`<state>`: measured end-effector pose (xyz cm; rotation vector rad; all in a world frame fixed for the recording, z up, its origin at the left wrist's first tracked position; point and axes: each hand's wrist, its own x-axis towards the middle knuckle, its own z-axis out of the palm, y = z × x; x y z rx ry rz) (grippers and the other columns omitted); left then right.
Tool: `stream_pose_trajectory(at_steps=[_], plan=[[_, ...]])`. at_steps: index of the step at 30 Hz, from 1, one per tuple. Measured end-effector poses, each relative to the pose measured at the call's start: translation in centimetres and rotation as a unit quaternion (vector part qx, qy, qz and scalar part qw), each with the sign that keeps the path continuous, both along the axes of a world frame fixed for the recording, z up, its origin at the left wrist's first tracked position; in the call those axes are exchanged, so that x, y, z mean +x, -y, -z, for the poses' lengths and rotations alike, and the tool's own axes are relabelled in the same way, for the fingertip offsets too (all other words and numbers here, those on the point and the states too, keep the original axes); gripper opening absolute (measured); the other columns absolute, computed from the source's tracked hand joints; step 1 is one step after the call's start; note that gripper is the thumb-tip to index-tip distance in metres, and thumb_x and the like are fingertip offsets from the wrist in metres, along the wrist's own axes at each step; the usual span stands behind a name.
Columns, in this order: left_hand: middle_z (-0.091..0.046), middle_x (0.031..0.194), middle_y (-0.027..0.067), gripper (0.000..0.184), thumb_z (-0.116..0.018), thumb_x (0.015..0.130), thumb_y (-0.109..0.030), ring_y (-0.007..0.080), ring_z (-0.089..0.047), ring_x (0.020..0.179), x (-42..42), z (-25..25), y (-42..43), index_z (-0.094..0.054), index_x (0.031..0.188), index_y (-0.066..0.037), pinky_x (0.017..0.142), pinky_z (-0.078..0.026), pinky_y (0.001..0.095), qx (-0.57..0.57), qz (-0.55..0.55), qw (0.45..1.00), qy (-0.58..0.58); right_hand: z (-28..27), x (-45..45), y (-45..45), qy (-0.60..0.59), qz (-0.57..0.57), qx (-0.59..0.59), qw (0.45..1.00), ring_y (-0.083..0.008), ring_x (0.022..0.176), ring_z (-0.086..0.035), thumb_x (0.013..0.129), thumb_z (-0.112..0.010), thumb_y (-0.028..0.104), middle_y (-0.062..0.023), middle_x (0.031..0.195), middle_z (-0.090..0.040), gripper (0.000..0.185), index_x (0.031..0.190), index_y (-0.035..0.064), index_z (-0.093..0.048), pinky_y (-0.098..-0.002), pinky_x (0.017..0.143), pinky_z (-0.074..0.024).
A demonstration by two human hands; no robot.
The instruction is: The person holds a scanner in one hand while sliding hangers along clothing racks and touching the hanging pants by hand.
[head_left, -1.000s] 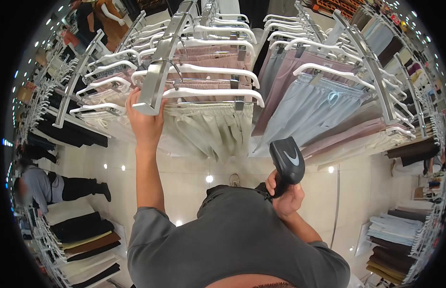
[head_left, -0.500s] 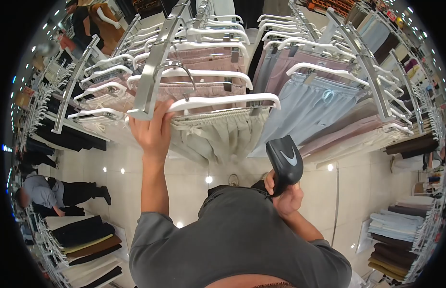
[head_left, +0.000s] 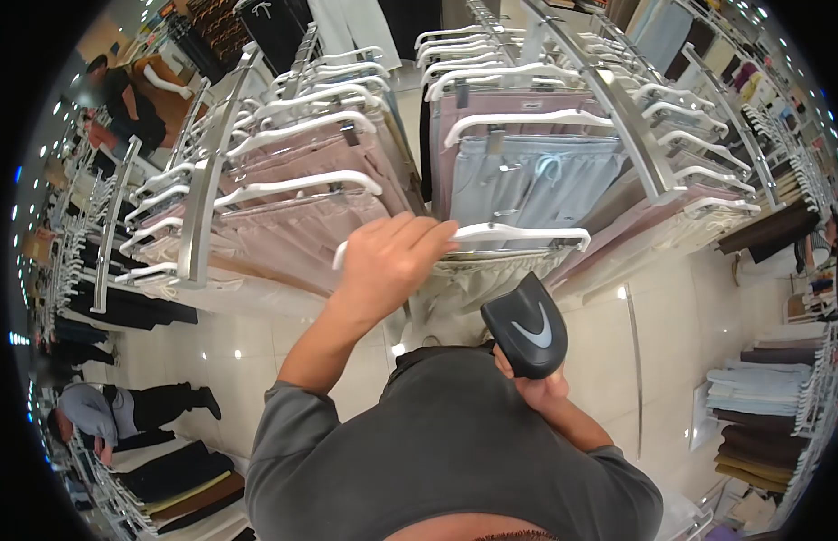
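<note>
My left grip was closed on a white hanger, the fingers curled over its upper bar and set close together. The hanger reached out on both sides of my knuckles, and cream trousers hung below it, partly hidden behind my hand and the scanner. Whether the hanger's hook touched anything I could not tell – my own hand was in the way.

My right grip was wrapped round the handle of a black scanner, which I held upright in front of my grey shirt. Its broad head, with a pale curved mark on it, showed just below the right-hand end of the hanger; most of the handle was out of sight beneath it.

The hanger was between two metal rails. On the left rail hung pink trousers on white hangers, one behind another, with the end of the rail well to the left of my hand. Beyond the hanger I held were light blue trousers, a drawstring tied at the waist, and past them more trousers in a dusty pink. The right rail slanted down towards me, its end to the right of the blue pair.

Pale floor tiles showed below. Away to my left, a person in a light top and dark trousers was near a row of dark and pale garments – well apart from my hands.
</note>
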<state>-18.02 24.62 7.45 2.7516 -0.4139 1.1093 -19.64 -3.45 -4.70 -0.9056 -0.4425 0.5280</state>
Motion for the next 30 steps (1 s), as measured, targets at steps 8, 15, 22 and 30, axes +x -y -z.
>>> stream_pose_trajectory(at_steps=[8,15,22,30], plan=[[-0.071,0.078,0.0011,0.020,-0.083,0.080,-0.025,0.0197,-0.069,0.070,11.4,2.2,7.2,-0.079,0.095,-0.013,0.058,-0.053,0.0342,-0.022,0.076,0.997,-0.025,-0.9,3.9,2.4,0.026,0.020,0.022,0.999,-0.0150,0.075,-0.049,0.090,-0.071,0.052,-0.0079,0.097,-0.058,0.081,0.142,-0.0039,-0.043,-0.0292,0.061,-0.0378],[-0.073,0.080,0.0014,0.016,-0.083,0.080,-0.023,0.0195,-0.071,0.072,15.4,-0.4,10.7,-0.080,0.093,-0.014,0.059,-0.055,0.0332,-0.061,0.072,0.996,0.004,6.3,8.4,7.0,0.271,-0.075,-0.197,0.939,-0.0112,0.071,-0.037,0.098,-0.064,0.027,0.0008,0.085,-0.043,0.047,0.133,0.0000,-0.047,-0.0264,0.062,-0.0332],[-0.074,0.082,0.0009,0.018,-0.085,0.077,-0.017,0.0193,-0.071,0.071,14.5,-2.8,11.7,-0.080,0.093,-0.013,0.058,-0.054,0.0328,-0.066,0.028,0.997,0.020,6.4,11.5,9.8,0.271,-0.085,-0.184,0.941,-0.0119,0.072,-0.037,0.100,-0.062,0.022,0.0001,0.086,-0.045,0.050,0.140,-0.0011,-0.042,-0.0262,0.065,-0.0347],[-0.073,0.079,0.0024,0.020,-0.087,0.078,-0.018,0.0217,-0.069,0.067,12.1,-2.6,11.4,-0.080,0.096,-0.012,0.057,-0.053,0.0326,-0.097,-0.013,0.995,-0.007,3.4,13.9,10.1,0.363,-0.054,-0.163,0.916,-0.0311,0.118,-0.066,0.086,-0.071,0.006,-0.0166,0.127,-0.069,0.043,0.128,-0.0023,-0.067,-0.0419,0.106,-0.0469]])
